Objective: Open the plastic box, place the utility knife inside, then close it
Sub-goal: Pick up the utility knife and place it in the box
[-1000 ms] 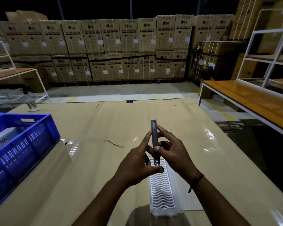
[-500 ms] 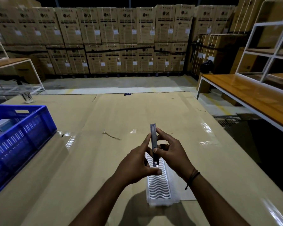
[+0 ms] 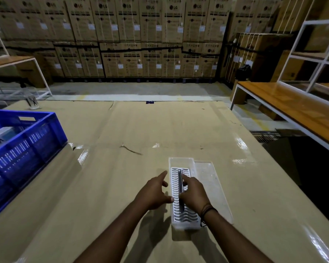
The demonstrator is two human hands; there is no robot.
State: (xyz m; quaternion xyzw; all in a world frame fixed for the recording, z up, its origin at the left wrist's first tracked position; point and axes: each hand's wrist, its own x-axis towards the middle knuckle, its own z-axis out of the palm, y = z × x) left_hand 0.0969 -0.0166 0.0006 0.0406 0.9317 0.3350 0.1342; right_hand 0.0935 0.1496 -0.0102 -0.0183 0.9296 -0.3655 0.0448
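A long clear plastic box [image 3: 180,162] lies open on the cardboard-covered table, with a white wavy insert inside. Its clear lid [image 3: 209,179] lies flat just to the right of it. The slim dark utility knife [image 3: 180,184] lies lengthwise inside the box, on edge over the insert. My right hand [image 3: 194,194] pinches the knife from the right side. My left hand [image 3: 155,192] hovers just left of the box with fingers spread, its thumb near the box wall, holding nothing.
A blue slotted crate [image 3: 27,145] with a white packet inside stands at the left. A wooden bench [image 3: 292,109] with a white frame shelf runs along the right. Stacked cardboard cartons [image 3: 141,38] fill the back wall. A small clear holder [image 3: 31,101] stands at the table's far left.
Both hands lowered the knife from upright in the air down into the open box. My left hand let go of it and spread open beside the box.
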